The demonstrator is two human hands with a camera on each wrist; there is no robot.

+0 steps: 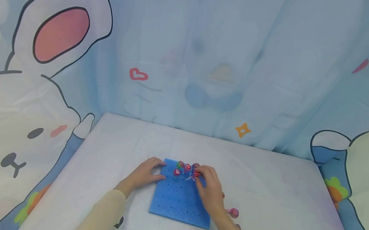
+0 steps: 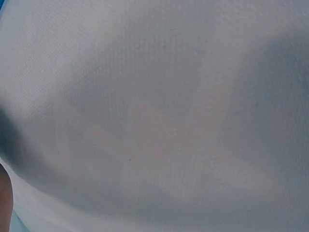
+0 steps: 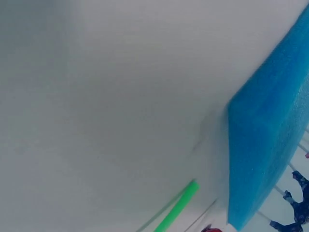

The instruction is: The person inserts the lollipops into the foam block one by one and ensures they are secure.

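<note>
A blue foam board (image 1: 178, 198) dotted with small holes lies flat on the table. Several wrapped lollipops stand along its far side, among them a red one (image 1: 176, 172) at the left. My right hand (image 1: 211, 194) reaches over the board's right side and pinches a lollipop (image 1: 196, 174) between thumb and fingers, close beside the standing ones. At the board's left edge, my left hand (image 1: 143, 173) touches the foam with extended fingers and thumb. The right wrist view catches the board's side (image 3: 256, 145) and dark-wrapped lollipops (image 3: 301, 203) on white sticks.
Right of the board, a pink lollipop (image 1: 234, 212) lies on the white-covered table (image 1: 273, 201), with others partly hidden by the right arm. A green stick (image 3: 178, 205) lies near the board in the right wrist view. A printed blue curtain (image 1: 178, 53) hangs behind the table.
</note>
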